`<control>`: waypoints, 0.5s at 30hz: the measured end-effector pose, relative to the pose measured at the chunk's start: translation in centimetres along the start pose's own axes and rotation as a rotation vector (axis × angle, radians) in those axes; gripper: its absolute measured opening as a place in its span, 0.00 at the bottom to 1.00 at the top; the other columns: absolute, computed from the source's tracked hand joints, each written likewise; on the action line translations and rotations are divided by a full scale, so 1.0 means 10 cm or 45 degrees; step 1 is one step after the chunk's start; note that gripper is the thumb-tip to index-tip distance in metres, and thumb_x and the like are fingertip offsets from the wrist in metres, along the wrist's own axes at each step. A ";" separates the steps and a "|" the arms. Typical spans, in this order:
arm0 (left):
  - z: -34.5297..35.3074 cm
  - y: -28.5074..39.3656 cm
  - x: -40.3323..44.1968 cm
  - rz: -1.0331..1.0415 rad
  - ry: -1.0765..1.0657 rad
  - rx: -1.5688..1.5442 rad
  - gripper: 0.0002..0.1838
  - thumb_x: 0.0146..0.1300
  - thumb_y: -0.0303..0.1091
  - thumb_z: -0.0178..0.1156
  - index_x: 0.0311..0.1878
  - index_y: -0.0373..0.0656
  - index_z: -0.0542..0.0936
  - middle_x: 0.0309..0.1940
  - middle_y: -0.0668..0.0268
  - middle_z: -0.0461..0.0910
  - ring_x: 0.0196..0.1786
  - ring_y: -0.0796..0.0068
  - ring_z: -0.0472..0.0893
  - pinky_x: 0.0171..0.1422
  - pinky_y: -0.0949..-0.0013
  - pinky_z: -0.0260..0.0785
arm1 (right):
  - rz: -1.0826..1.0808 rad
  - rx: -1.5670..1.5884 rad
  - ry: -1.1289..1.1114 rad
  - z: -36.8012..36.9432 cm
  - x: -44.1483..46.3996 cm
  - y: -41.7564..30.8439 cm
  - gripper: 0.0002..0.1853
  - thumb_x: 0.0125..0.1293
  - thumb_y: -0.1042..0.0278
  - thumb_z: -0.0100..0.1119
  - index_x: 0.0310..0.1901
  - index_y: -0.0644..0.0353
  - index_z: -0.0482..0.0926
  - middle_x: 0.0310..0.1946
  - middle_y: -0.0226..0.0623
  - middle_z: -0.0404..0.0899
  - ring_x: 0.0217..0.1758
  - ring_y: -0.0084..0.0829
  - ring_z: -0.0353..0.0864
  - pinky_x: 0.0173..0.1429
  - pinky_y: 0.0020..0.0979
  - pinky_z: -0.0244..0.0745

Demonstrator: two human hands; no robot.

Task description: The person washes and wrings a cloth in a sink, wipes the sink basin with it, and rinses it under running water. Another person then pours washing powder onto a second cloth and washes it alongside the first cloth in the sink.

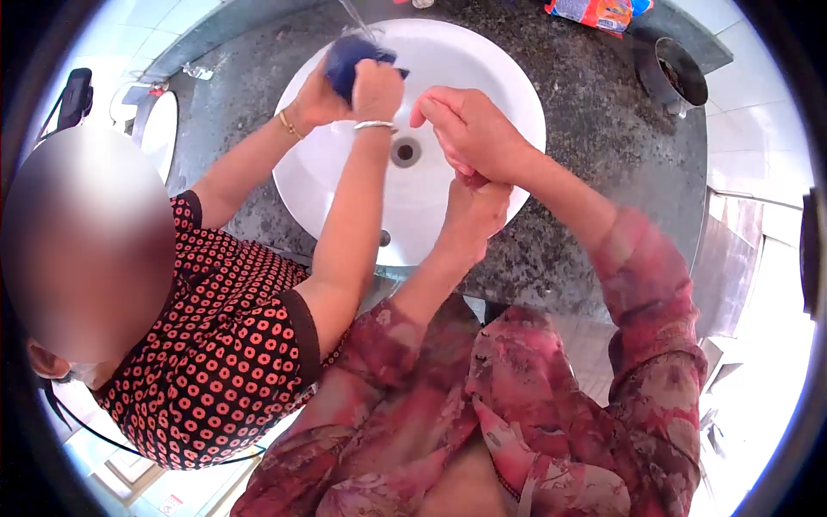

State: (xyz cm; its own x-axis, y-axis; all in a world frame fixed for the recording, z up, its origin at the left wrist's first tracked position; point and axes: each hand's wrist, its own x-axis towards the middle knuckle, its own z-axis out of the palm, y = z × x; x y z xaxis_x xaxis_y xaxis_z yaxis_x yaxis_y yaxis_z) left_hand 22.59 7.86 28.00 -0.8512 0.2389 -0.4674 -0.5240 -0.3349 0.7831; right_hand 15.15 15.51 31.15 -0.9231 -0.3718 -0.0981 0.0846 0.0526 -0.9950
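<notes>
Over the right side of the white washbasin (508, 86), my right hand (478, 133) is closed, fingers curled in, just above my left hand (474, 215). My left hand is closed too, turned upward, its fingers bunched against the heel of the right. A small dark red patch (474, 178) shows between the two hands. It is mostly hidden, and I cannot make out what it is.
At my left, another person's hands (377, 89) hold a dark blue item (349, 65) under running water (353, 15). A dark pot (672, 73) and a colourful packet (599, 12) stand on the speckled stone counter (594, 121). The basin drain (405, 152) lies between us.
</notes>
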 end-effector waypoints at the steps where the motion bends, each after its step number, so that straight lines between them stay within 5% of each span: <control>1: -0.03 -0.03 0.03 -0.002 0.047 0.006 0.11 0.63 0.36 0.57 0.28 0.47 0.68 0.12 0.76 0.60 0.12 0.84 0.57 0.15 0.75 0.44 | 0.002 0.002 0.004 0.02 0.03 0.07 0.15 0.76 0.63 0.41 0.38 0.64 0.74 0.09 0.23 0.60 0.09 0.17 0.60 0.16 0.24 0.58; 7: -0.28 -0.18 0.27 0.104 0.094 0.248 0.13 0.64 0.41 0.59 0.28 0.47 0.69 0.13 0.75 0.62 0.14 0.84 0.59 0.16 0.75 0.46 | -0.270 -0.235 0.264 0.10 0.19 0.36 0.14 0.76 0.63 0.41 0.37 0.64 0.73 0.10 0.29 0.62 0.10 0.20 0.63 0.17 0.28 0.61; 10: -0.36 -0.24 0.32 0.107 0.232 0.382 0.13 0.64 0.40 0.60 0.27 0.48 0.69 0.14 0.76 0.63 0.16 0.85 0.61 0.18 0.75 0.48 | -0.320 -0.349 0.367 0.18 0.21 0.46 0.14 0.75 0.64 0.41 0.37 0.64 0.73 0.15 0.38 0.69 0.16 0.31 0.71 0.25 0.35 0.69; 14: -0.65 -0.49 0.52 0.432 0.240 1.216 0.07 0.57 0.30 0.59 0.37 0.38 0.78 0.30 0.53 0.80 0.36 0.48 0.79 0.37 0.52 0.70 | -0.413 -0.605 0.405 0.25 0.22 0.60 0.11 0.73 0.67 0.41 0.39 0.63 0.73 0.27 0.46 0.77 0.29 0.46 0.77 0.37 0.43 0.72; 15: -0.68 -0.51 0.53 0.606 0.240 1.341 0.07 0.57 0.30 0.59 0.36 0.37 0.79 0.32 0.52 0.80 0.37 0.48 0.80 0.37 0.51 0.71 | -0.406 -0.615 0.403 0.25 0.24 0.61 0.11 0.72 0.68 0.41 0.39 0.62 0.74 0.31 0.48 0.79 0.33 0.49 0.78 0.40 0.44 0.73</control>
State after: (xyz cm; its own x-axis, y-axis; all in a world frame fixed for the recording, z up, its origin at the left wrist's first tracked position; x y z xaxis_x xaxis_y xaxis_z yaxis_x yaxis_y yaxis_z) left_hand 20.55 4.66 18.77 -0.9920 0.1246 -0.0198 0.0577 0.5875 0.8072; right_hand 14.43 12.60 24.79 -0.9470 -0.1515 0.2834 -0.3212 0.4223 -0.8476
